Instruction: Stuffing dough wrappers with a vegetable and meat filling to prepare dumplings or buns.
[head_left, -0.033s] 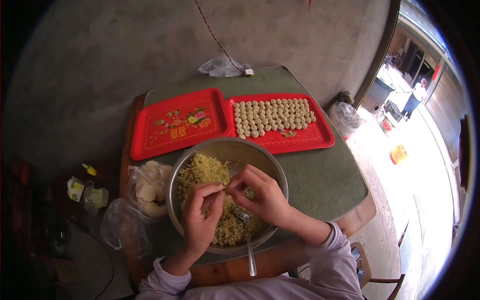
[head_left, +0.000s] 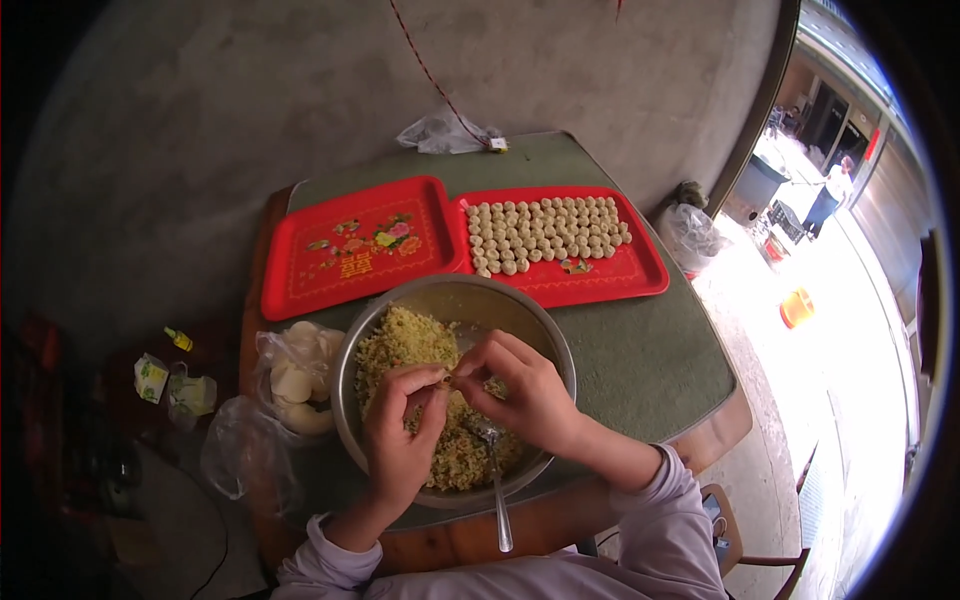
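Over a steel bowl [head_left: 563, 345] of yellow-green chopped filling [head_left: 400, 345], both hands come together at the fingertips. Between them is a small dumpling [head_left: 447, 380], mostly hidden by the fingers. My left hand [head_left: 405, 430] pinches it from the left with thumb and forefinger. From the right, my right hand [head_left: 520, 390] closes thumb and fingers on its edge. A metal spoon [head_left: 500, 500] leans in the bowl, its head in the filling and its handle over the near rim. Round pale wrappers [head_left: 292, 383] lie in a plastic bag left of the bowl.
Behind the bowl, a red tray [head_left: 640, 275] bears rows of small round dumplings [head_left: 545, 235]. Another red tray [head_left: 300, 270], flower-patterned, overlaps its left side. A crumpled plastic bag [head_left: 440, 132] lies by the wall. Far right, a person [head_left: 832, 195] stands outside near an orange bucket [head_left: 796, 308].
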